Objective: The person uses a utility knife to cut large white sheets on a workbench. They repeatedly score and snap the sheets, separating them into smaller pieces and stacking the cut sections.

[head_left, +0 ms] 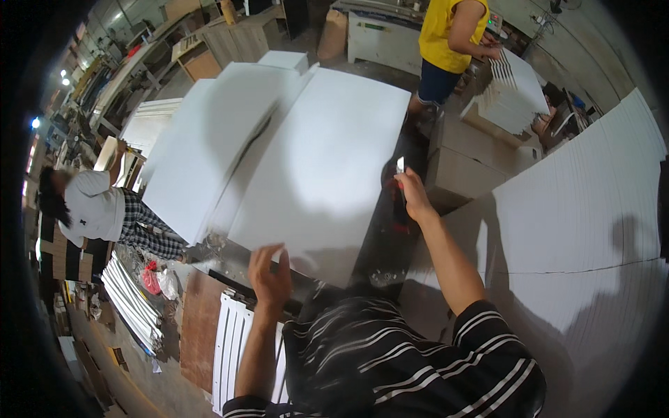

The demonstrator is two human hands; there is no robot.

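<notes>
A large white panel (334,153) lies flat in front of me, on top of a dark surface. My left hand (270,279) is at its near left corner, fingers bent but apart, with nothing in it. Past the panel's right edge, my right hand (416,195) is closed around a small hand tool (400,166) with a pale, flat metallic tip. Some red shows under that hand; whether it belongs to the tool I cannot tell. Left of the panel, across a narrow gap, sits another white panel stack (216,132).
A tall stack of white sheets (578,209) rises on my right. A person in a yellow top (453,35) handles panels at far right; a person in a white shirt (97,202) bends at left. White strips (132,306) and a brown board (198,327) are at lower left.
</notes>
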